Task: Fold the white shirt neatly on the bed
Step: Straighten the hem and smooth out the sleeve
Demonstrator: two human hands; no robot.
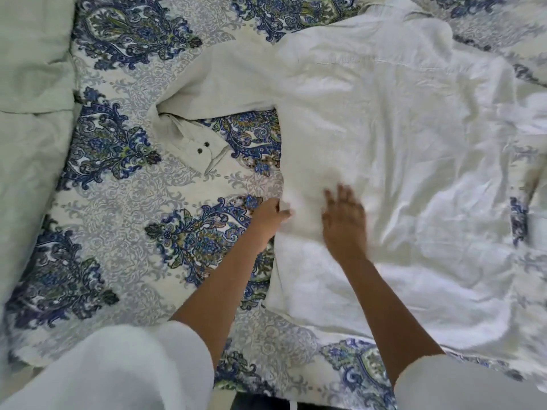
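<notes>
On the head camera I see the white shirt [384, 161] spread across the right side of the blue-paisley-covered bed [124, 208]. One long sleeve [225, 81] reaches out to the left and bends back, and its cuff [198, 149], with two dark buttons, rests on the bed. My left hand [270, 216] pinches the shirt's side edge, fingers curled on the fabric. My right hand [343, 223] lies flat on the shirt just beside it, fingers straight and spread. A pale green blanket [29, 84] is bunched along the left.
</notes>
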